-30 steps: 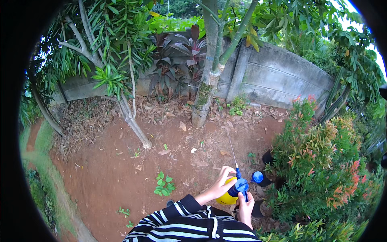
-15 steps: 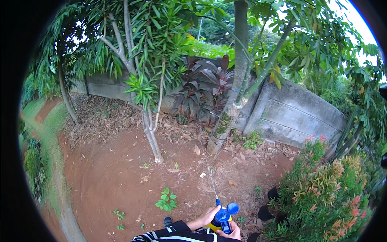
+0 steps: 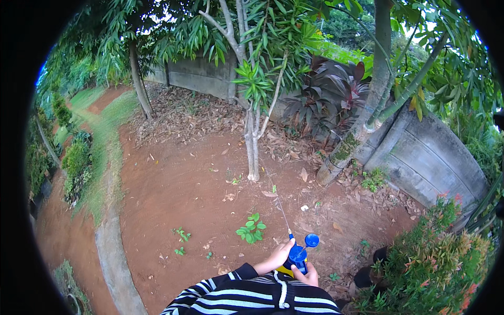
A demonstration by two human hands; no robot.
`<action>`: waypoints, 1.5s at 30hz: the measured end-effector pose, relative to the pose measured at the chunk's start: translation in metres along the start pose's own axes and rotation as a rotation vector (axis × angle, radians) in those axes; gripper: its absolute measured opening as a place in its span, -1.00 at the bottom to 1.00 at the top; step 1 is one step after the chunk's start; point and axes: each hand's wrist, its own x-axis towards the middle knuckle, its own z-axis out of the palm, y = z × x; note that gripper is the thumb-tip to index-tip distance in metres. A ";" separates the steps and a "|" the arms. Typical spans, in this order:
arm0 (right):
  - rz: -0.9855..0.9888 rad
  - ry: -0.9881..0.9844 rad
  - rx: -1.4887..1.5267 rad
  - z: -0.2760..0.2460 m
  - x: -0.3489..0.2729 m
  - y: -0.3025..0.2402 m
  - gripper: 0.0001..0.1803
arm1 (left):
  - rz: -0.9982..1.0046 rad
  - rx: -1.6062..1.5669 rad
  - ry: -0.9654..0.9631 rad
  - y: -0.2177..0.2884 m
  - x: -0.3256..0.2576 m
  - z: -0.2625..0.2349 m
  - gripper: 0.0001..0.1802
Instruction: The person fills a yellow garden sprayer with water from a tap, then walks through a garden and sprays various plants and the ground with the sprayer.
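Fingers of the left hand [image 3: 277, 257] close on the sprayer [image 3: 297, 254] beside its nozzle [image 3: 292, 238], while those of the right hand [image 3: 308, 275] grip its near right side; their far tips are hidden. In the head view, the sprayer is between the hands, low and right of centre, blue on top with some yellow body showing under the left hand. A round blue cap [image 3: 312, 240] sticks up beside it. From the nozzle a thin jet [image 3: 282, 208] runs over bare soil [image 3: 178, 210], passing right of a small leafy plant [image 3: 251, 229], toward a slim tree trunk [image 3: 252, 152].
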 end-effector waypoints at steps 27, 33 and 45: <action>0.166 0.220 0.065 0.174 -0.231 0.042 -0.74 | -0.308 0.091 -0.141 -0.066 -0.219 -0.111 -0.39; 0.147 0.169 0.169 0.188 -0.246 0.039 -0.71 | -0.219 0.109 -0.144 -0.038 -0.247 -0.121 -0.41; 0.154 0.131 0.225 0.221 -0.244 0.014 -0.76 | -0.233 0.164 -0.201 -0.003 -0.251 -0.154 -0.37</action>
